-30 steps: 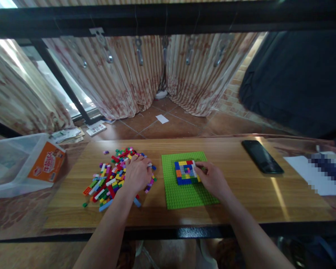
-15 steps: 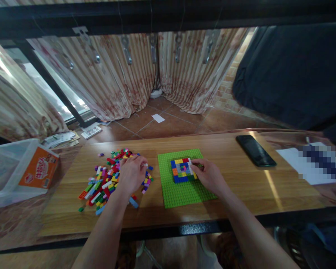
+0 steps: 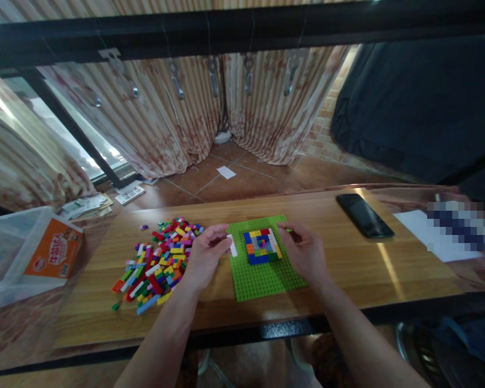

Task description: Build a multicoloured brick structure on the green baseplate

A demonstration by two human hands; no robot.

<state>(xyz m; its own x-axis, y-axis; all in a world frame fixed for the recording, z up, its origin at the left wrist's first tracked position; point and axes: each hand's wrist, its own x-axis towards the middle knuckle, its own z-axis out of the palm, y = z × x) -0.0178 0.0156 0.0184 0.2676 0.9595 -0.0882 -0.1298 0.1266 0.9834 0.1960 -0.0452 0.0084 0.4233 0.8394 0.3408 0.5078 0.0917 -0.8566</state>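
My left hand (image 3: 205, 258) pinches a white brick (image 3: 232, 246) between thumb and fingers, held just over the left edge of the green baseplate (image 3: 242, 283). On that plate sits a square build of bricks (image 3: 260, 260) in blue, yellow, red, white, orange and green, with grey and other colours inside. My right hand (image 3: 305, 253) hovers by the right side of the build, apart from it. Its fingers are loosely bent and spread, and I see nothing between them. To the left of my left hand lies a heap of loose bricks (image 3: 156, 267) in many colours.
A black phone (image 3: 364, 216) lies on the wooden table (image 3: 331, 291) at the right, with a white paper sheet (image 3: 418, 231) beyond it. A clear plastic box (image 3: 8, 269) with an orange label stands at the far left. Curtains (image 3: 178, 124) hang behind.
My left hand has moved right from the brick heap to the baseplate's edge, carrying the white brick. My right hand has drawn off the build. The view has shifted slightly.
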